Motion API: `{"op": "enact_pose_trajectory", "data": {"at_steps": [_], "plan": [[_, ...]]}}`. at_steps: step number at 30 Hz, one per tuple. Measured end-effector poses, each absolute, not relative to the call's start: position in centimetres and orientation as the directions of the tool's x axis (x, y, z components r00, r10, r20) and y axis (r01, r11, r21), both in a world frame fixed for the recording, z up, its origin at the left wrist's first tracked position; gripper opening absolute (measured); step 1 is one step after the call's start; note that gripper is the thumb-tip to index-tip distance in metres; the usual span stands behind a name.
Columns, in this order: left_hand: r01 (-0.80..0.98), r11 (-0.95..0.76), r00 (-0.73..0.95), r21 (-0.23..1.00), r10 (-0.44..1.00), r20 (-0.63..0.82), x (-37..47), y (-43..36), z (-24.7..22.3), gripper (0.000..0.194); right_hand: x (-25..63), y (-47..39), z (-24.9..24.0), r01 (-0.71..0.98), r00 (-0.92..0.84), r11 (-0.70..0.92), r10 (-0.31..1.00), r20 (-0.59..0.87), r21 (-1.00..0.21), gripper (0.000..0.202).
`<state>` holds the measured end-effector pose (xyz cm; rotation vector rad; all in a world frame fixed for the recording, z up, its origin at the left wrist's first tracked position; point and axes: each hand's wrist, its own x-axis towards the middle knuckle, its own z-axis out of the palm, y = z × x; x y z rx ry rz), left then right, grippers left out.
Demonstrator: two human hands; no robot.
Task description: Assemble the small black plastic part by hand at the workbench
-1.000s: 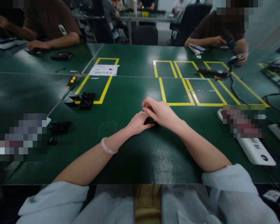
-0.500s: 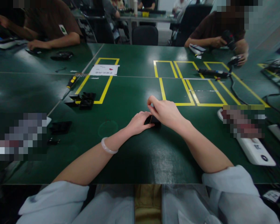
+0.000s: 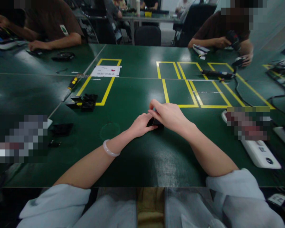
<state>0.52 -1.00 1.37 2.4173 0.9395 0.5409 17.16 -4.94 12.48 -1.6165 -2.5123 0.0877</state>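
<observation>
— What are your hands doing?
— My left hand (image 3: 140, 124) presses its curled fingers on a small black part (image 3: 154, 122) on the green table (image 3: 133, 158); my right hand (image 3: 169, 115) pinches its top.
— Around them?
— Yellow tape boxes (image 3: 180, 91) beyond, black pieces (image 3: 85, 102) off left.

Both forearms stretched forward, bare below pushed-up pale sleeves, meeting mid-frame. Left hand (image 3: 140, 124) palm-down, fingers curled loosely. Right hand (image 3: 169, 116) arched over it, fingers (image 3: 154, 104) bent and pinching downward, hands touching.
</observation>
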Motion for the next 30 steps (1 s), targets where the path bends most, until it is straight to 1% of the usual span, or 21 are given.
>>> {"op": "enact_pose_trajectory", "data": {"at_steps": [3, 9, 15, 18, 23, 26, 30], "plan": [[0.511, -0.645, 0.688, 0.568, 0.703, 0.18, 0.53, -1.0, 1.43, 0.04, 17.37, -4.98, 12.53, 0.891, -0.426, 0.435, 0.9, 0.096, -0.129, 0.029], [0.525, -0.638, 0.678, 0.564, 0.714, 0.176, 0.51, -0.91, 1.19, 0.032, 17.61, -5.38, 12.73, 0.87, -0.455, 0.466, 0.884, 0.105, -0.162, 0.026], [0.516, -0.638, 0.681, 0.572, 0.711, 0.178, 0.49, -0.97, 1.32, 0.04, 17.42, -5.24, 12.62, 0.881, -0.445, 0.456, 0.889, 0.108, -0.128, 0.029], [0.519, -0.642, 0.684, 0.564, 0.708, 0.176, 0.51, -0.94, 1.34, 0.037, 17.45, -5.21, 12.66, 0.881, -0.445, 0.456, 0.889, 0.105, -0.129, 0.029], [0.537, -0.642, 0.681, 0.547, 0.713, 0.169, 0.54, -0.84, 1.09, 0.03, 17.51, -5.44, 12.82, 0.879, -0.432, 0.446, 0.895, 0.115, -0.168, 0.026], [0.533, -0.638, 0.679, 0.556, 0.715, 0.17, 0.52, -0.91, 1.09, 0.033, 17.42, -5.43, 12.78, 0.882, -0.426, 0.44, 0.898, 0.113, -0.171, 0.026], [0.522, -0.639, 0.682, 0.565, 0.71, 0.173, 0.48, -1.06, 1.32, 0.038, 17.28, -5.09, 12.63, 0.902, -0.404, 0.412, 0.911, 0.085, -0.13, 0.028]]}}
